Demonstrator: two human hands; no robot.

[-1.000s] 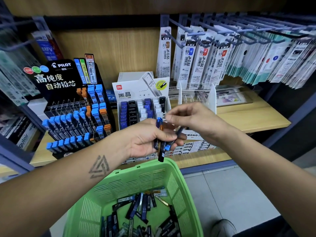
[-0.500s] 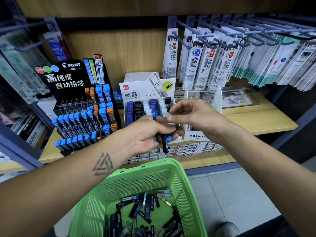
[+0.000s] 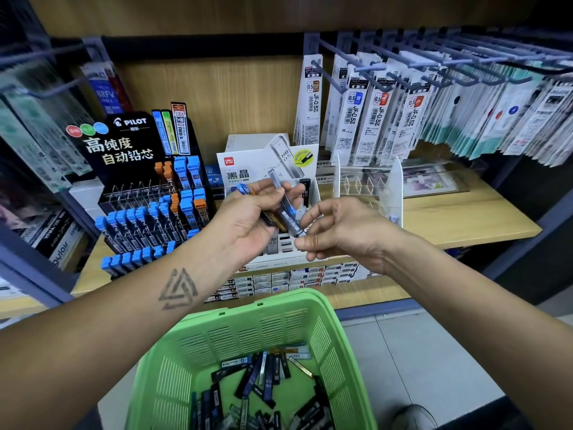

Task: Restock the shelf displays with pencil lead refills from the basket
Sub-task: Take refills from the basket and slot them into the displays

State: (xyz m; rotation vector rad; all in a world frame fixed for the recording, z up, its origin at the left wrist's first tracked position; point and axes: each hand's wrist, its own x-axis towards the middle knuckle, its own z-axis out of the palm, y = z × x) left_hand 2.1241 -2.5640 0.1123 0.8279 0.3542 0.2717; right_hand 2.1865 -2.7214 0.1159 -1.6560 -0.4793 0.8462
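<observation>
My left hand (image 3: pixel 248 225) grips a small bundle of lead refill tubes (image 3: pixel 280 209), fingers curled round them, in front of the white display box (image 3: pixel 266 164). I cannot count the tubes: the palm hides most of their length and only blue caps and a clear end poke out. My right hand (image 3: pixel 344 234) pinches the lower tip of one clear tube between thumb and forefinger; its other fingers are loosely curled. Both hands cover most of the white box's slots, so I cannot tell which are full. The black Pilot rack (image 3: pixel 145 206) stands to the left on the wooden shelf (image 3: pixel 465 218), its upper rows showing bare slots. The clear divider stand (image 3: pixel 369 184) sits just right of the hands. Below, the green basket (image 3: pixel 248 330) holds loose refills; its near edge is cut off by the frame.
</observation>
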